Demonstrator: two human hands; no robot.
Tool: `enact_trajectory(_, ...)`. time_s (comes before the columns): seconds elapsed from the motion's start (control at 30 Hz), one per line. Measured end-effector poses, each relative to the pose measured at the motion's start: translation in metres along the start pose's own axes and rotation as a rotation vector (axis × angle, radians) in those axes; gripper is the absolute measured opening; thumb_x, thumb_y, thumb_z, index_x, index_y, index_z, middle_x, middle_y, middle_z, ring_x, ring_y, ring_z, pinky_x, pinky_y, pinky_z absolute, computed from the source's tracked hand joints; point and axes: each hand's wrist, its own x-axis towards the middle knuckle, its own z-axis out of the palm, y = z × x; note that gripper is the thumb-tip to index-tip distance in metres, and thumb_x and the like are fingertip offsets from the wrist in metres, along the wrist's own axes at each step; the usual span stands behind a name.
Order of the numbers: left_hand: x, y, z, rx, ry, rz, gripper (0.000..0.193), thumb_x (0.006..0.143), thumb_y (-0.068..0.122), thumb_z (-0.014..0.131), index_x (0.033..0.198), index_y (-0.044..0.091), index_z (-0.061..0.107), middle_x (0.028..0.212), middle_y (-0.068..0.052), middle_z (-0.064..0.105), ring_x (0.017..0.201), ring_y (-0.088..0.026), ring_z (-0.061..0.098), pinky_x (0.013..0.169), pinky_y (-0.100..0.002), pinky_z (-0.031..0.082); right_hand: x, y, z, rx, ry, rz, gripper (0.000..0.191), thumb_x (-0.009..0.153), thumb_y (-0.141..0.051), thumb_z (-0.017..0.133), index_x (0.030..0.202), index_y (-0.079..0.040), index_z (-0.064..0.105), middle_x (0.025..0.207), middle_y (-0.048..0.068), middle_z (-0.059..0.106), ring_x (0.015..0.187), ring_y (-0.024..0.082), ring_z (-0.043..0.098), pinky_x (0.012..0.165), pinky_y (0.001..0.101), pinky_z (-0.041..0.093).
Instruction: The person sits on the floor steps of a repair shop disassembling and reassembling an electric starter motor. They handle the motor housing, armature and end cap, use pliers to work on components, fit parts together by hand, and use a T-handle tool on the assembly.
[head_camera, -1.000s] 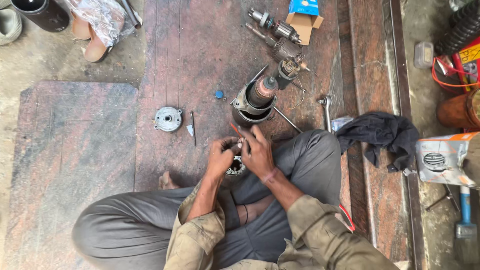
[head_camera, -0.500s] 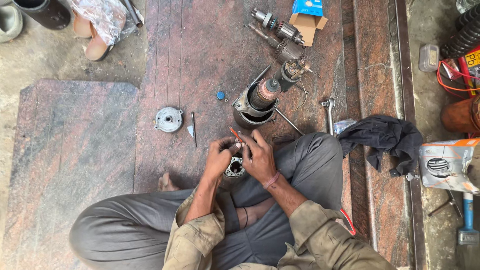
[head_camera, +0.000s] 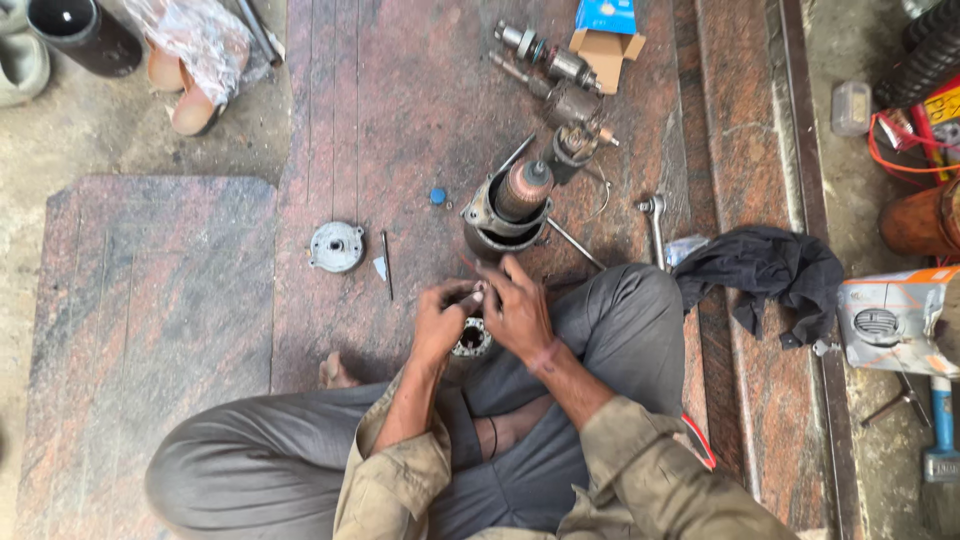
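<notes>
The round metal housing (head_camera: 472, 338) sits in my lap between my knees, its open end up, and both my hands are over it. My left hand (head_camera: 438, 322) and right hand (head_camera: 520, 312) meet just above its rim, fingertips pinched together on some small part; the part is too small and too covered by my fingers for me to tell what it is, and I cannot say for sure whether either grip is fully clamped on it. To do this well, I judge I should keep my wrists low and close to the housing, so anything that slips falls into my lap and not onto the floor.

Just beyond my hands stands the motor armature in its casing (head_camera: 508, 208), near enough that a careless forward move of my right hand could knock it. To the left, on the stone floor (head_camera: 150, 300), lie a thin rod (head_camera: 386, 264) and a round end cover (head_camera: 337, 246), well apart from my left hand, with open floor beyond them for setting things down. To the right, a wrench (head_camera: 654, 226) and a dark rag (head_camera: 760, 272) crowd my right knee. Farthest off, shaft parts (head_camera: 548, 68) and a small open box (head_camera: 604, 36) lie near the top edge.
</notes>
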Motion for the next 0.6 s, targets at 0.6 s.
enact_trajectory(0.6,-0.011,0.030,0.001,0.499,0.398,0.119,0.032,0.079,0.022,0.086,0.101,-0.001,0.077,0.075,-0.007,0.070,0.066,-0.017,0.068,0.066,-0.032,0.053,0.006,0.000,-0.003,0.032,-0.066,0.336,0.024,0.083,-0.003,0.064,0.105,-0.003,0.074,0.098,0.018,0.068,0.095,0.040,0.066,0.084,0.0463,0.053)
